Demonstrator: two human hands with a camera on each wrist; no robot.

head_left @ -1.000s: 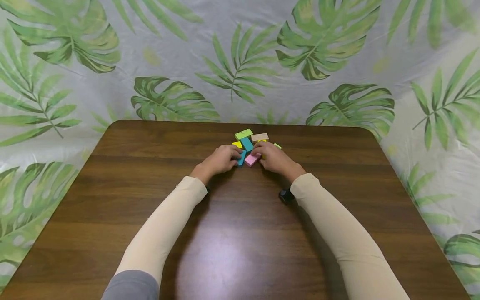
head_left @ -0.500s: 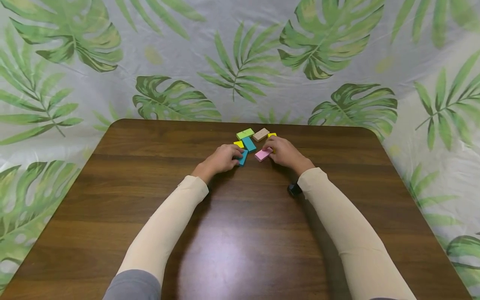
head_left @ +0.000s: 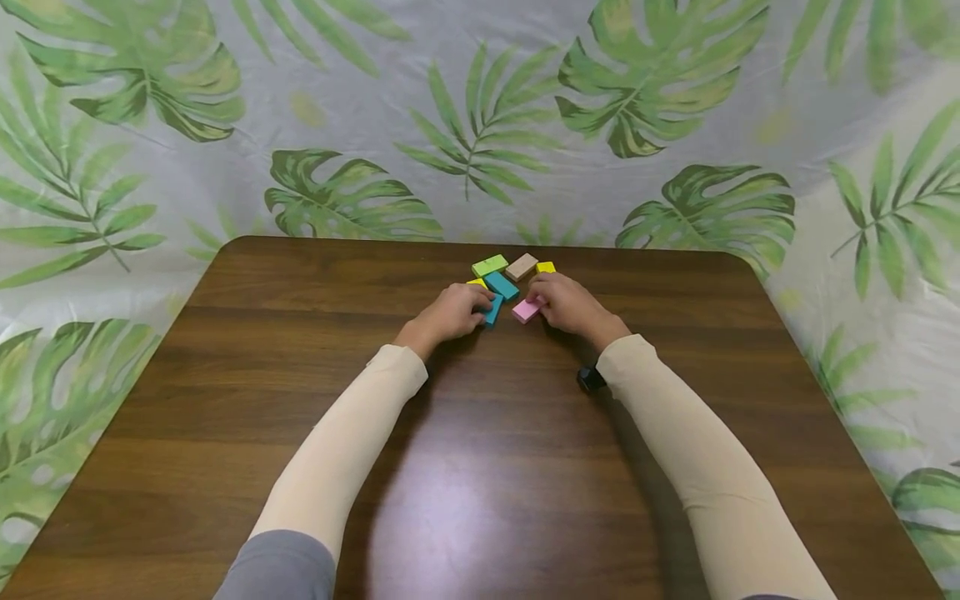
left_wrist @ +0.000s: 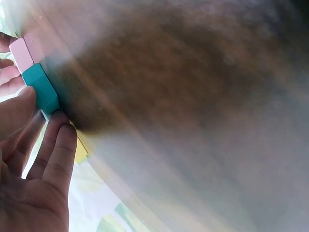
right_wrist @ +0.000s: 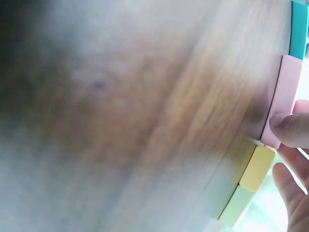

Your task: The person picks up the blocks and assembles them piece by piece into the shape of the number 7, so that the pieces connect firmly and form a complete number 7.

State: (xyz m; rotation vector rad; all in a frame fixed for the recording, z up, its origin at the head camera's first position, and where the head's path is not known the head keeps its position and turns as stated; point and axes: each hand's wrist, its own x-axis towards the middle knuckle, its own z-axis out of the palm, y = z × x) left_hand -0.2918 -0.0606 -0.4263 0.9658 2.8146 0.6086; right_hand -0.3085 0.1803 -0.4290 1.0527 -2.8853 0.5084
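Near the table's far edge, my left hand (head_left: 448, 312) grips a teal block (head_left: 494, 310) by its left side. In the left wrist view the thumb lies against that block's end, with fingers on its other side. My right hand (head_left: 568, 302) pinches the right end of a pink block (head_left: 527, 311), which lies flat. The right wrist view shows the thumb on the pink block (right_wrist: 285, 96). Just behind the two held blocks lies a second teal block (head_left: 502, 286), slanted. A yellow block (head_left: 477, 282) is partly hidden behind my left fingers.
A lime green block (head_left: 490, 266) and a tan block (head_left: 522, 267) lie farther back. Another yellow block (head_left: 546, 267) shows behind my right hand, and a green block (right_wrist: 236, 205) shows in the right wrist view. A leaf-print cloth (head_left: 480, 125) hangs beyond the brown table (head_left: 300, 283).
My right hand has moved right with the pink block. The left hand and its teal block have shifted slightly right. The tan block and the rear teal block have turned.
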